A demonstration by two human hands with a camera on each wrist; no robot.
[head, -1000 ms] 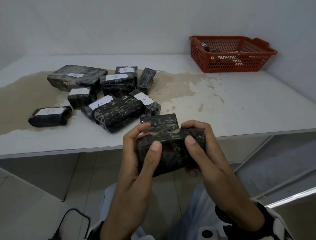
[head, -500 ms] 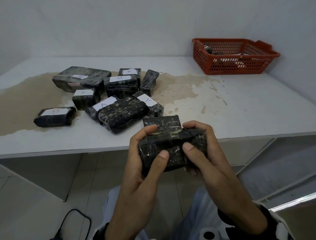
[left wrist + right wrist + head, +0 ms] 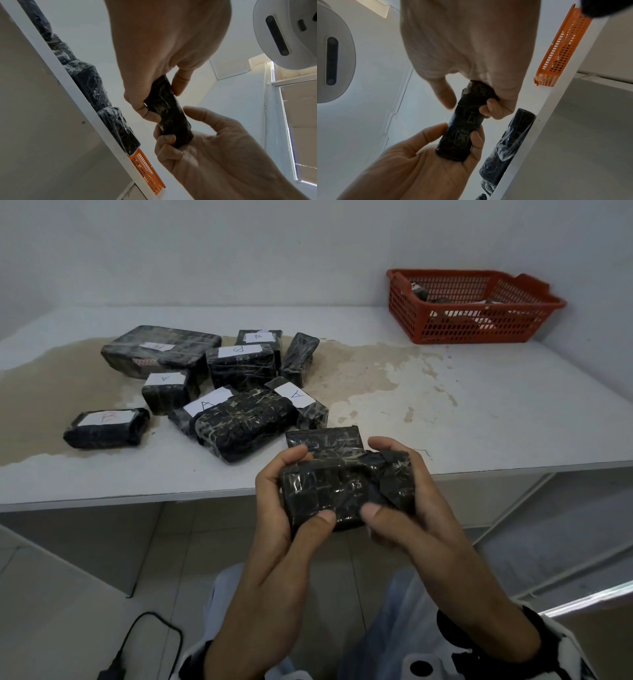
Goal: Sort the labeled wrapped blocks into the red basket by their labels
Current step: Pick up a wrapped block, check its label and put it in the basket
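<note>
I hold one black wrapped block [image 3: 346, 491] in both hands just in front of the white table's near edge [image 3: 137, 498]. My left hand [image 3: 308, 486] grips its left end and my right hand [image 3: 376, 479] its right end, thumbs on the near face. No label shows on it. The left wrist view shows the block [image 3: 168, 112] edge-on, and so does the right wrist view [image 3: 465, 121]. The red basket [image 3: 479, 328] stands at the table's far right corner with some blocks inside. Several labelled blocks lie at the left, among them an A block [image 3: 294, 402] and a B block [image 3: 106, 428].
An unlabelled-looking block [image 3: 323, 438] lies at the table edge right behind my hands. A large wrapped block [image 3: 161, 350] sits at the back left on a brown stain [image 3: 359, 364]. A black cable [image 3: 137, 642] lies on the floor at lower left.
Both hands have turned the block a little in place and shifted their thumbs lower along its near face. The blocks on the table and the basket have not moved.
</note>
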